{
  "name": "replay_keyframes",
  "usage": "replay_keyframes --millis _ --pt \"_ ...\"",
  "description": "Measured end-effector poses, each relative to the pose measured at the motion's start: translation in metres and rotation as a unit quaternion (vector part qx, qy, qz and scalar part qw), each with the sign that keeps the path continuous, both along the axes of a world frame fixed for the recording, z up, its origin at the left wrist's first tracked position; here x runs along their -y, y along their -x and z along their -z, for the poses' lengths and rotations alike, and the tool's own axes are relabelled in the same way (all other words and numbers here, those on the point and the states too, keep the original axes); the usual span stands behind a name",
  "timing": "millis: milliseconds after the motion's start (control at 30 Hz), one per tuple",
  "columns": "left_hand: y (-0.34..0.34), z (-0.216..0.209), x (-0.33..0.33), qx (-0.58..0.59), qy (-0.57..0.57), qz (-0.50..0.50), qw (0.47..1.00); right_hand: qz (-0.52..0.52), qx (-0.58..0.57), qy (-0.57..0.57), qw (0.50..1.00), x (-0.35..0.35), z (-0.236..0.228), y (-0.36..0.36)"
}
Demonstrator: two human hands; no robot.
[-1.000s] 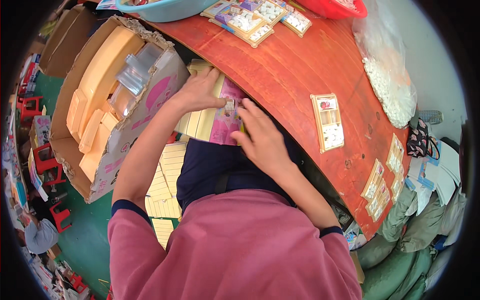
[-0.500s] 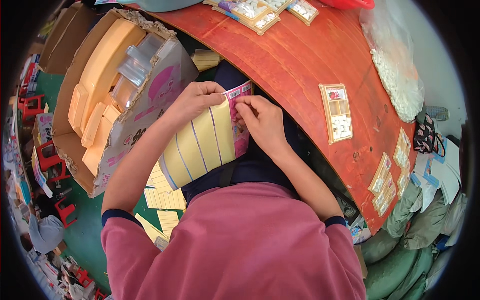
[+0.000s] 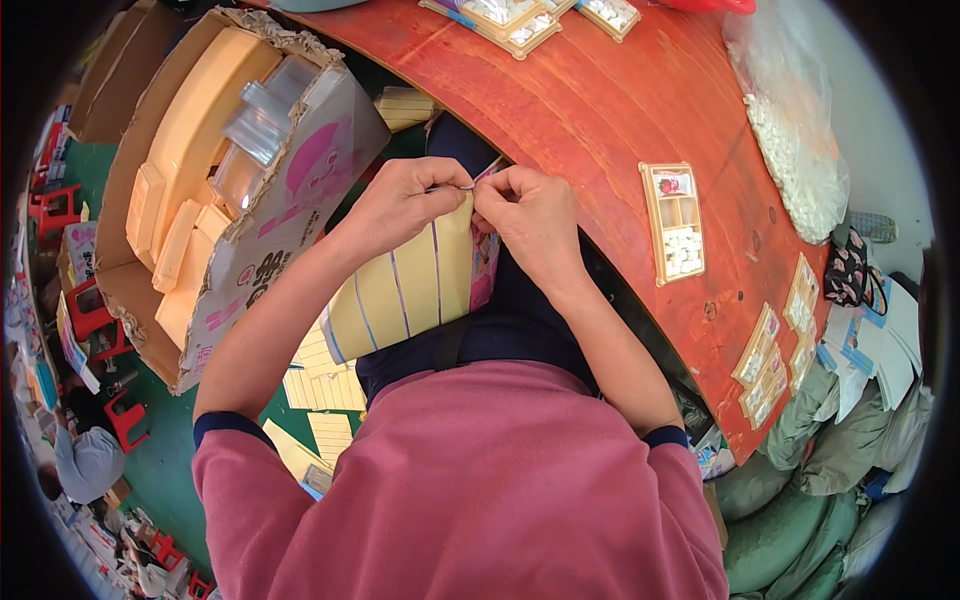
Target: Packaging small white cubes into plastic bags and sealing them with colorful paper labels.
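Note:
A sheet of stickers (image 3: 410,285), with a pale yellow back crossed by thin bluish lines, lies over my lap. Its printed pink side shows along the right edge, where it curls. At its top corner my left hand (image 3: 400,205) pinches the edge between thumb and fingers. My right hand (image 3: 530,220) is closed beside it, fingertips almost touching the left ones, pinching the same corner. Whether a strip is lifting off there is hidden by the fingers.
Left stands a torn cardboard box (image 3: 290,190) with orange plastic trays (image 3: 200,130). On the red table (image 3: 580,120) lie a compartment tray (image 3: 674,225) with white pieces, more filled trays (image 3: 765,365) and a bag of white pieces (image 3: 795,160). Yellow sheets (image 3: 325,385) lie at lower left.
My hands have drawn together at the sheet's top corner. The left moved right, and the right closed its fingers at the edge. The printed strip there is now mostly covered.

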State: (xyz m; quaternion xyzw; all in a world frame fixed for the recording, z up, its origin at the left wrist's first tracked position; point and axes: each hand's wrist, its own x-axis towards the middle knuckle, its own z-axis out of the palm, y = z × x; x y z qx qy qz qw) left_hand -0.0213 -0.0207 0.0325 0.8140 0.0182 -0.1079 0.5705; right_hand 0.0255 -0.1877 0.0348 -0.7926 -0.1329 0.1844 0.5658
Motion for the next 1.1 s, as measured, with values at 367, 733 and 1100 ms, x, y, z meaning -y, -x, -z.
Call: replay_keyframes --millis 367,733,1100 --pt "0.003 0.014 -0.009 -0.068 0.094 -0.041 0.992 0.061 -0.044 -0.088 0.993 0.023 0.01 0.013" --pt "-0.008 0.02 -0.008 -0.118 0.04 -0.027 0.992 -0.138 0.443 0.033 0.885 0.025 0.023 -0.012" --pt "-0.003 0.007 -0.015 0.102 -0.446 0.032 0.889 -0.114 0.273 0.003 0.955 0.191 -0.116 0.043"
